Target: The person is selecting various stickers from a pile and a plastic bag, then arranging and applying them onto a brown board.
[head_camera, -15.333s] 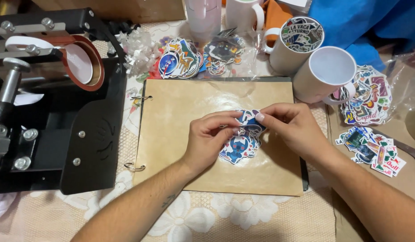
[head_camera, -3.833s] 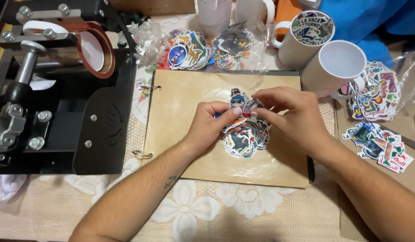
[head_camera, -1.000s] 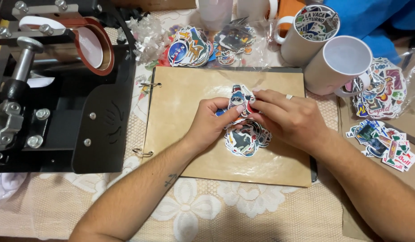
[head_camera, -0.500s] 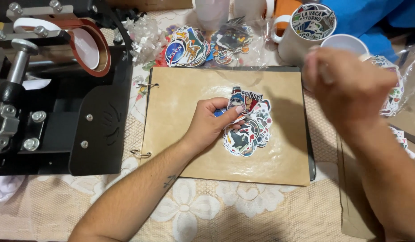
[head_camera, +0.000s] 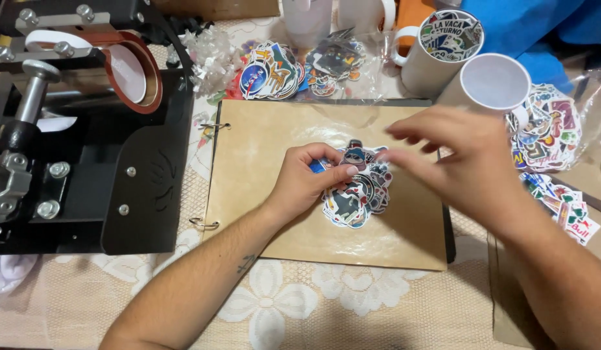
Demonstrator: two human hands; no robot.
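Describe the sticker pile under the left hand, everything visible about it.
The sticker pile is a loose, overlapping heap of small die-cut stickers, glossy and many-coloured, mostly blue, white and black cartoon shapes. It lies flat near the middle of the tan ring-bound board. The left hand rests on its left edge, fingertips pinning it. The right hand, blurred, hovers just above its right side; contact cannot be told.

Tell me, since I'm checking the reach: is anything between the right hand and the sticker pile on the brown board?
Nothing visible. The right hand hovers blurred beside the pile of colourful stickers, which the left hand pins on the brown wooden board; only bare board lies between.
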